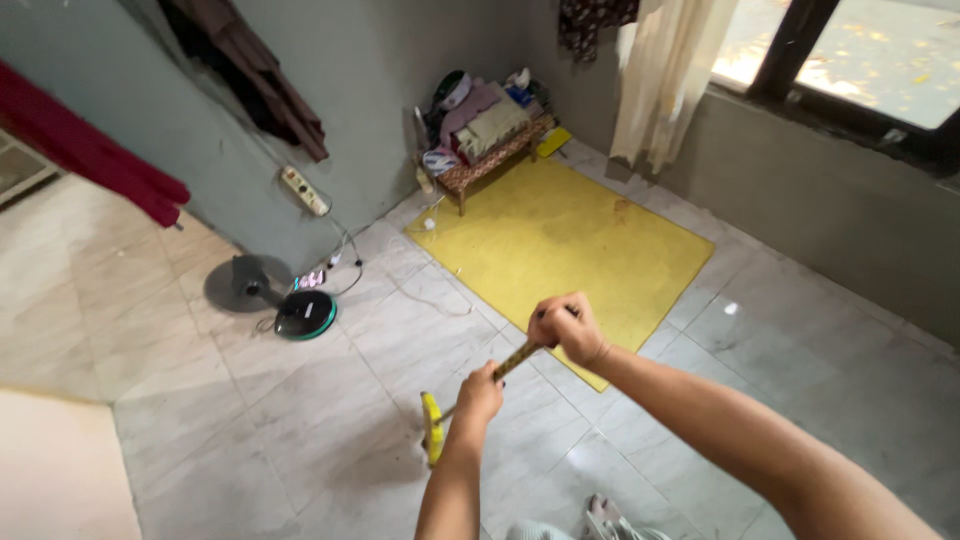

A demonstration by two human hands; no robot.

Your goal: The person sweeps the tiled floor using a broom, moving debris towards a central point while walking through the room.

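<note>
The right hand [566,328] is closed on the upper end of a yellow-headed stick tool [470,395], the left hand [480,392] closed lower down. Its long axis slants down-left to the head [431,428] above the tiled floor [300,430].

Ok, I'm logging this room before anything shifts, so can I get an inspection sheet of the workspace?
Surface: pale marble-look tile floor, yellow mat on it.
Job's things: yellow tape measure, its tape stretched between the hands.
Clutter: folded clothes on a low stool; round black device.
Grippers: left hand and right hand both grip the tape.
Cables: power strip on the wall, cords trailing down.
Surroundings: grey wall, curtain, window.
</note>
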